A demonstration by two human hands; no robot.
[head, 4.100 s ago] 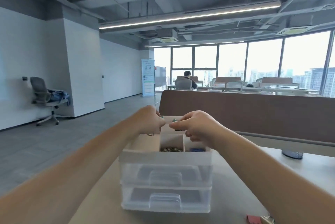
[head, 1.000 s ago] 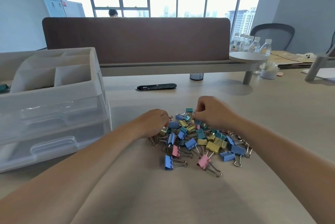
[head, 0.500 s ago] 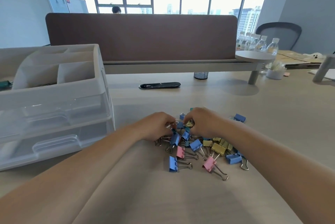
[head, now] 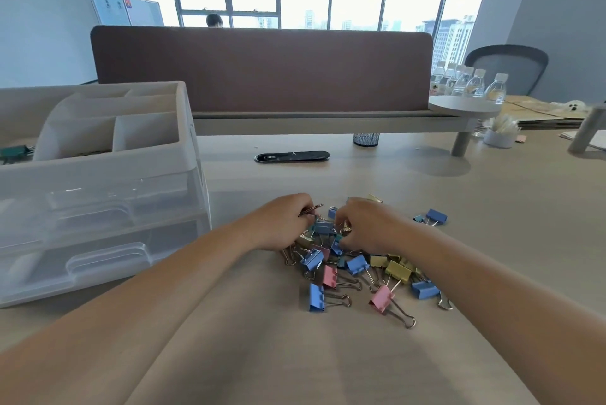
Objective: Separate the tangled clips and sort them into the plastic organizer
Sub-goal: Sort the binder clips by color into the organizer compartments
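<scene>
My left hand (head: 282,224) and right hand (head: 369,229) meet over the far side of the binder clips (head: 355,268), which lie in a loose heap of blue, pink, yellow and teal on the counter (head: 492,208). The left fingers (head: 303,208) are curled in, and a coppery wire handle pokes out from their pinch. The right fingers (head: 341,219) are bent down into the heap. The back of the hand covers their tips, so I cannot tell what they hold, if anything. Both hands and wrists hide the middle of the pile, and I can't make out which clips are hooked together.

A lone blue clip (head: 436,216) sits apart to the right, with a smaller one just beside it.

The plastic organizer (head: 98,181) stands to the left of the pile, its left side cut off by the frame edge. Something dark green (head: 13,152) shows in a top compartment there. The two clear drawers are too cloudy to read.

Beyond the pile lie a black oval grommet (head: 292,157) and a mesh cup (head: 366,139), half hidden under the divider's shelf.
</scene>
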